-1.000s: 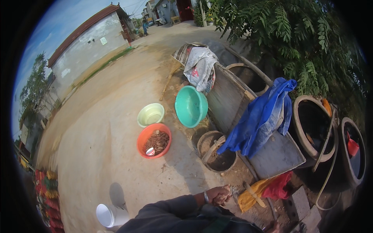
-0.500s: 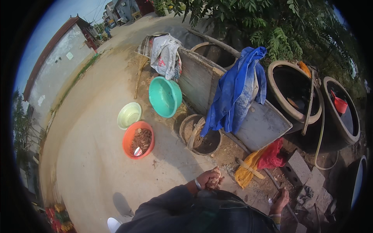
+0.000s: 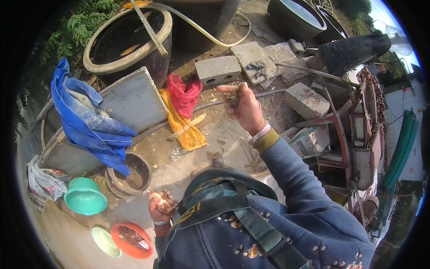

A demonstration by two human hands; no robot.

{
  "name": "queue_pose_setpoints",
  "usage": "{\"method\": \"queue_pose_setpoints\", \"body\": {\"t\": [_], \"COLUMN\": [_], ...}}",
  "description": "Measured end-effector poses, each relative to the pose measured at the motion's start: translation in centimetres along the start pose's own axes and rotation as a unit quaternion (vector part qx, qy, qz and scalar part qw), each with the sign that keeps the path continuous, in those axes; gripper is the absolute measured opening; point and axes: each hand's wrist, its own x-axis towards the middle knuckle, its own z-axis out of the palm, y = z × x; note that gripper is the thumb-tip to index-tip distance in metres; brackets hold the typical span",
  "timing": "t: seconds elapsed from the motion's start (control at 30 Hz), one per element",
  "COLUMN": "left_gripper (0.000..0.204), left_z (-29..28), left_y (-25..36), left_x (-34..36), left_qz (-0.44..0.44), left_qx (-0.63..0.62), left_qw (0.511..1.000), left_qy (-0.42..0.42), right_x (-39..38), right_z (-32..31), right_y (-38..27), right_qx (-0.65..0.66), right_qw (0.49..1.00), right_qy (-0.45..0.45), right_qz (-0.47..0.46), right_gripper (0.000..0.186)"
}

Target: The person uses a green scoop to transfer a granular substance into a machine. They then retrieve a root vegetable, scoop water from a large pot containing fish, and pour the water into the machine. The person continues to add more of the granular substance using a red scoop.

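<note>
My left hand [image 3: 157, 211], with a metal bracelet at the wrist, is close to my body at the lower middle. Its fingers are wrapped round a pale pinkish lump [image 3: 165, 202] whose kind I cannot make out. My right hand [image 3: 248, 111] reaches out ahead, past a blue sleeve with an olive cuff. Between its fingers and thumb is a crumpled brown clump [image 3: 233, 96]. Nearest to the left hand stand an orange basin [image 3: 148, 253] of brown pieces with a white object, and a round bucket [image 3: 144, 167].
A pale green basin [image 3: 104, 242] and a turquoise basin [image 3: 85, 197] stand at left. A blue cloth [image 3: 96, 130] drapes over a grey panel. Red and yellow mesh bags [image 3: 184, 96] lie ahead, near concrete blocks [image 3: 217, 71], a large vat [image 3: 163, 29] and a hose. Rusty machinery [image 3: 358, 130] stands at right.
My view has swung to the right. My right arm has stretched outward and its hand now shows a brown clump. My left hand stays near my body with the pale lump.
</note>
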Motion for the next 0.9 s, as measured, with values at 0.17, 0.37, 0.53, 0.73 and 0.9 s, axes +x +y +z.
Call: {"method": "queue_pose_setpoints", "body": {"t": [0.17, 0.37, 0.53, 0.73, 0.9], "left_gripper": [0.030, 0.030, 0.029, 0.029, 0.030], "left_z": [0.7, 0.8, 0.7, -0.1, -0.4], "left_y": [0.4, 0.5, 0.5, 0.7, 1.3], "left_x": [1.2, 2.0, 1.9, 1.4, 1.9], "left_qz": [-0.037, -0.065, -0.057, -0.040, -0.029], "left_qx": [0.033, 0.053, 0.044, 0.010, 0.064], "left_qw": [0.998, 0.996, 0.997, 0.999, 0.997], "left_qy": [-0.025, -0.031, -0.011, 0.025, -0.009], "right_x": [-2.2, -4.6, -8.0, -5.9, 5.6], "right_z": [-1.9, -3.5, -5.7, -15.8, -18.9], "right_y": [0.2, 2.9, 12.1, 8.2, -12.9], "right_qx": [0.018, -0.012, -0.150, -0.509, -0.049], "right_qw": [0.998, 0.999, 0.942, 0.751, 0.917], "right_qy": [-0.046, 0.003, 0.059, 0.037, 0.334], "right_qz": [-0.031, 0.039, 0.293, 0.419, -0.215], "right_gripper": [0.054, 0.036, 0.034, 0.033, 0.045]}}
